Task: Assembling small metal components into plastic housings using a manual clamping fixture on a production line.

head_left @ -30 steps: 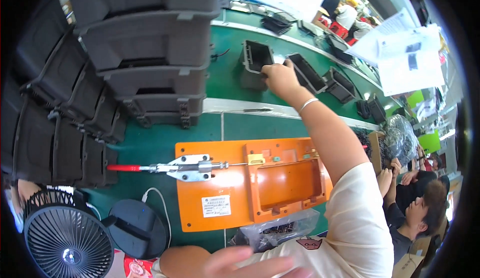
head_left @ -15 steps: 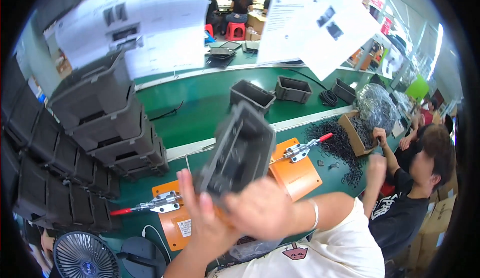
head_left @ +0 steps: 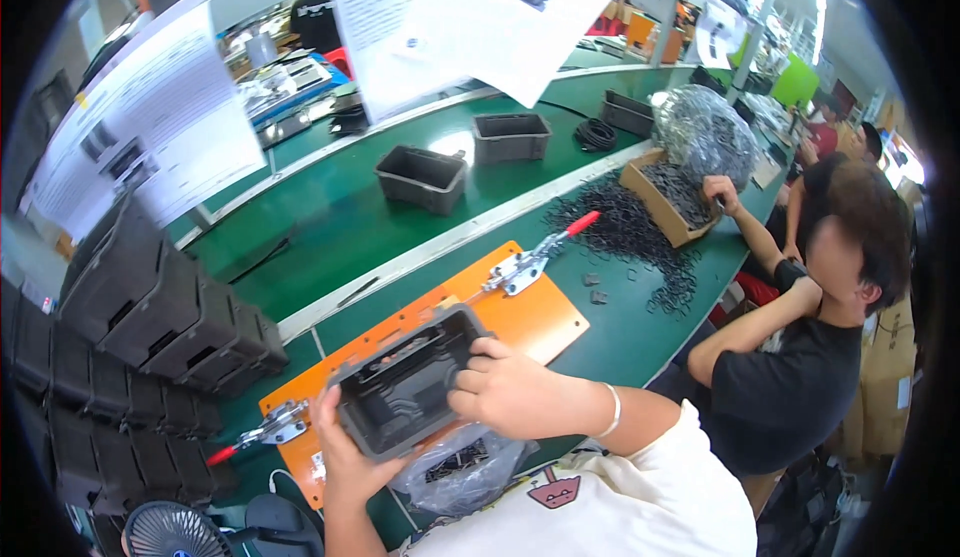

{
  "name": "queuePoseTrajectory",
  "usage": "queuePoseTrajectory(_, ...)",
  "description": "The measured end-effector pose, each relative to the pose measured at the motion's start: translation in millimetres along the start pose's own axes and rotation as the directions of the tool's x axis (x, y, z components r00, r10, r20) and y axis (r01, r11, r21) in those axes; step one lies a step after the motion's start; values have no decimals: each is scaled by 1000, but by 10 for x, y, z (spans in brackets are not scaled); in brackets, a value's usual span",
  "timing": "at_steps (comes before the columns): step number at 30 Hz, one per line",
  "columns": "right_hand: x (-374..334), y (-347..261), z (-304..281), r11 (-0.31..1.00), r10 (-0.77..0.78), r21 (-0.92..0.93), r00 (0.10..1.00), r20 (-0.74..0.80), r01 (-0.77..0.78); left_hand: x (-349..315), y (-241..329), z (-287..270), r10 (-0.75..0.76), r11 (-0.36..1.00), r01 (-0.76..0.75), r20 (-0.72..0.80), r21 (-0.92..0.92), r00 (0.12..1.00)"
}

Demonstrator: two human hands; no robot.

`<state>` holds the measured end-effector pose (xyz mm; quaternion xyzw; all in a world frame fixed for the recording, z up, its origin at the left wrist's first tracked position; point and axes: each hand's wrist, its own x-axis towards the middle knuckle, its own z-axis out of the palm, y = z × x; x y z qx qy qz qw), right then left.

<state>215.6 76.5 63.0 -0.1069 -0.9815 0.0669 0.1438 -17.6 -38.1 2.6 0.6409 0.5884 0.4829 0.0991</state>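
A dark grey plastic box (head_left: pixel 408 441), its opening facing up toward me, is held tilted over an orange fixture plate (head_left: pixel 548 325). My left hand (head_left: pixel 348 457) grips its left end, thumb and fingers along the wall. At the right end, my right hand (head_left: pixel 508 389) has its fingers curled over the rim. Toggle clamps with red handles stand on the plate: a right clamp (head_left: pixel 522 271) and a left clamp (head_left: pixel 284 423). Just below the box lies a clear plastic bag (head_left: pixel 462 479) with small dark parts inside.
Stacked grey boxes (head_left: pixel 130 357) rise at the left, above a small fan (head_left: pixel 175 532). Two similar boxes, including a near box (head_left: pixel 425 179), sit on the green bench. A pile of black clips (head_left: pixel 625 222) spreads beside a cardboard box (head_left: pixel 690 229). A co-worker (head_left: pixel 800 357) sits at right.
The grey box has come down and nearer to me, over the orange plate. My right hand has shifted to its right end. The view has turned toward the right.
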Motion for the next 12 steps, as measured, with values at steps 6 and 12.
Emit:
queuePoseTrajectory(6,1,98,76,976,73,208,996,-55,-60,16,104,-114,-86,980,66,101,186,991)
queuePoseTrajectory(12,-536,843,-156,588,800,430,418,-430,-685,-102,-8,-37,48,961,-47,3,271,999)
